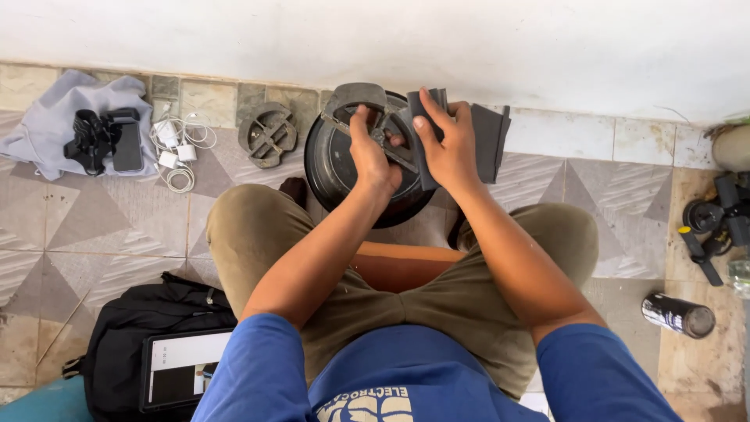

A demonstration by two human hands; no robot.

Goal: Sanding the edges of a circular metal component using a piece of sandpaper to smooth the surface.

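Gripping metal bracket — left hand, right hand clasping dark pad, cables aside

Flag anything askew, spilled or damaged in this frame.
Nothing spilled or visibly broken. One oddity: the black spray can lies on its side on the tiled floor, right of the seated person. White charger cables sit in a loose tangle.

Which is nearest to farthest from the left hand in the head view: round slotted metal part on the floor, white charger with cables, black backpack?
From the left hand:
1. Round slotted metal part, just to its left by the wall.
2. White charger with cables, farther left, beside the grey cloth.
3. Black backpack, far down at lower left, by the person's knee.
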